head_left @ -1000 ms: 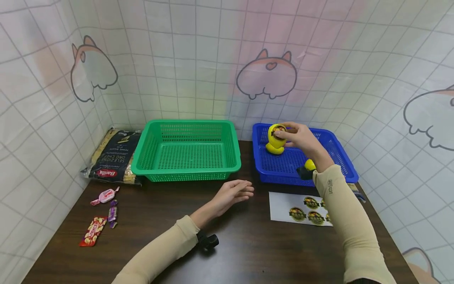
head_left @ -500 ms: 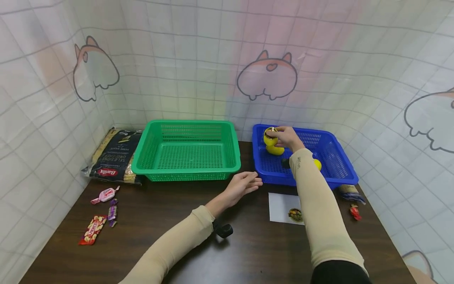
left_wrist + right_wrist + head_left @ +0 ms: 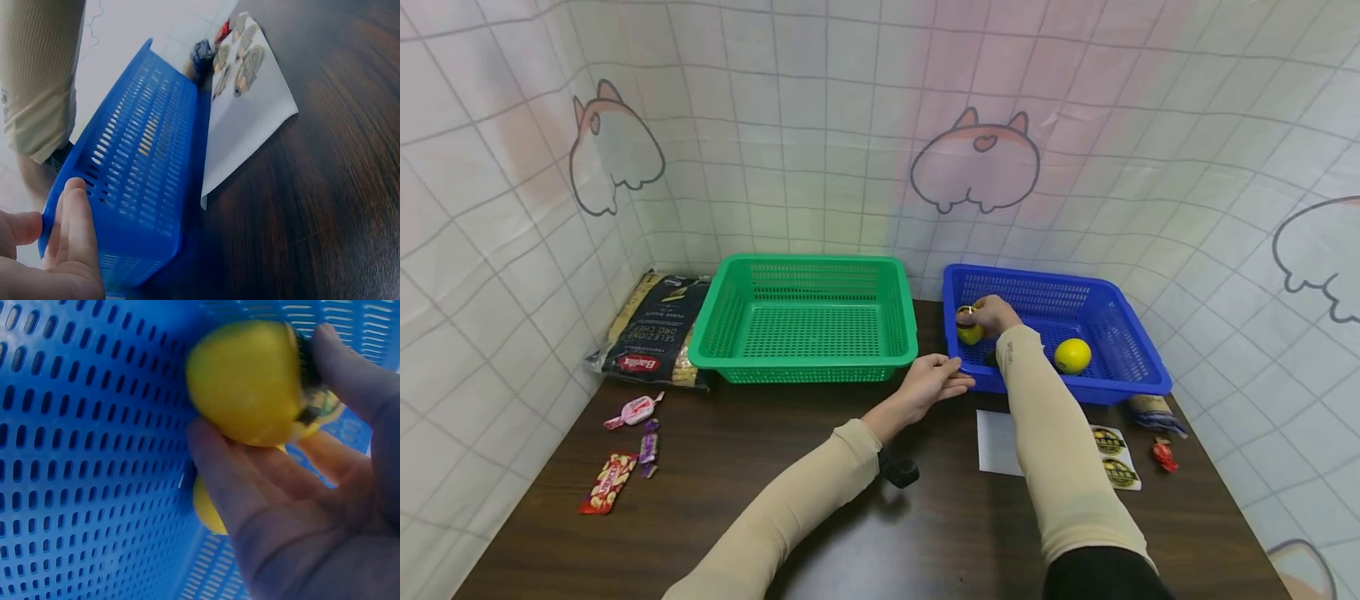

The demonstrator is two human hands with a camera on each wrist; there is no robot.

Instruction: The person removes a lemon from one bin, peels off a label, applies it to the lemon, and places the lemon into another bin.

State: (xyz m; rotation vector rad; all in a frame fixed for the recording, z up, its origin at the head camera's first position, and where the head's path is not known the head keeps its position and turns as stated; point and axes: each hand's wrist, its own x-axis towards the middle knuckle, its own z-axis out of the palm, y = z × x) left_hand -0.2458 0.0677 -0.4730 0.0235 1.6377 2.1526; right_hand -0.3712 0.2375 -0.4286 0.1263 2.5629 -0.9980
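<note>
while the left hand (image 3: 934,379) lay with straight fingers against the near-left corner of the blue basket (image 3: 1131,379), the right hand (image 3: 995,316) gripped a yellow ball (image 3: 968,325) low inside that basket's left end; steadying the corner and lowering the ball gently looked the sound way to go. the head view alone showed a second yellow ball (image 3: 1072,356) further right, while the right wrist view showed fingers (image 3: 215,475) curled round the ball (image 3: 247,381) and another yellow shape beneath, and the left wrist view showed the sticker sheet (image 3: 247,112) tucked beside the basket.
</note>
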